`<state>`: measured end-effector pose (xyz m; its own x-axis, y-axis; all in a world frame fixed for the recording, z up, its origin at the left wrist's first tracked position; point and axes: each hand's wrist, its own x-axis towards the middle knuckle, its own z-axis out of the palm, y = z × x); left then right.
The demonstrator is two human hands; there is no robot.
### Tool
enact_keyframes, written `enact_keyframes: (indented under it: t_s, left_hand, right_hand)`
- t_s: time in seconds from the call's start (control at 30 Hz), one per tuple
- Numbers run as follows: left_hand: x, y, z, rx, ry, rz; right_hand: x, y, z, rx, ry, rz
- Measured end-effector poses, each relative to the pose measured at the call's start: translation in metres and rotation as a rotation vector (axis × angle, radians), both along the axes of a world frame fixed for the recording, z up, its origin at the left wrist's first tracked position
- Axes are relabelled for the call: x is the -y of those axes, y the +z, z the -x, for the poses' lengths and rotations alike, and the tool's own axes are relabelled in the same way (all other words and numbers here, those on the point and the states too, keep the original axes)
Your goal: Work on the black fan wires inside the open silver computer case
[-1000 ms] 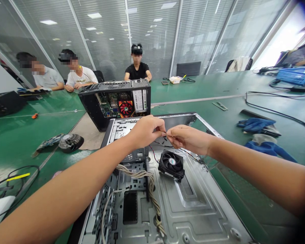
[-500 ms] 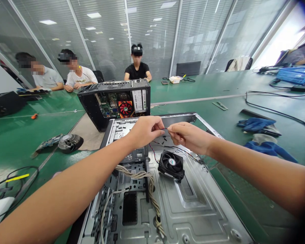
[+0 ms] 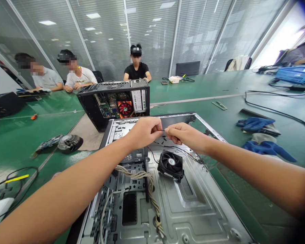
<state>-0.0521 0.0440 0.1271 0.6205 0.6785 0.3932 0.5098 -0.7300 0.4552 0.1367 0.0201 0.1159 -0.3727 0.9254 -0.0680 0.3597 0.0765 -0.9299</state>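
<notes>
Above the far part of an open metal computer case [image 3: 200, 206], my left hand [image 3: 151, 129] and my right hand [image 3: 180, 135] are close together, both pinched. A short stretch of thin dark cable [image 3: 163, 130] spans the small gap between their fingertips. The ends inside the fingers are hidden. Below them a black cooling fan [image 3: 170, 164] with a round centre label lies on the case floor, its thin wires running up toward my left hand. A twisted bundle of beige cables [image 3: 151, 189] lies left of the fan.
Behind stands another open computer tower [image 3: 91, 101] with a red fan. A heatsink-like round part [image 3: 70, 143] lies left; blue gloves [image 3: 256, 124] and black cables [image 3: 279, 108] lie right. Three people sit across the green table [image 3: 205, 86].
My right hand has moved slightly left, narrowing the gap between the hands. The fan and case stay put; the view has shifted very slightly.
</notes>
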Motion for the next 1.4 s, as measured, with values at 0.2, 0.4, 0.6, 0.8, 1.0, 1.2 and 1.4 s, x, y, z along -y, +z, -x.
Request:
enact_keyframes:
  t_s: [0.2, 0.4, 0.6, 0.8, 1.0, 1.2, 1.4]
  left_hand:
    - [-0.003, 0.0, 0.001, -0.094, -0.003, -0.008]
    - [-0.003, 0.0, 0.001, -0.158, -0.022, -0.041]
    - [-0.002, -0.002, 0.001, -0.093, -0.021, -0.035]
    - [-0.004, -0.003, 0.001, -0.031, -0.034, -0.014]
    - [-0.005, -0.003, 0.001, -0.163, -0.045, -0.069]
    - [-0.005, -0.004, -0.001, -0.253, -0.009, -0.118]
    - [-0.005, -0.005, -0.001, -0.214, -0.027, -0.104]
  right_hand:
    - [0.001, -0.002, -0.002, 0.084, 0.025, -0.01]
    - [0.007, 0.007, 0.003, 0.2, -0.002, -0.011]
    - [0.007, 0.014, 0.002, 0.128, -0.003, 0.154]
    - [0.003, 0.014, -0.004, 0.12, 0.063, 0.117]
    - [0.002, 0.005, -0.005, 0.122, 0.109, 0.067]
    - [-0.003, -0.001, -0.004, 0.251, 0.065, -0.086]
    - [-0.003, -0.003, -0.004, 0.334, 0.066, -0.171]
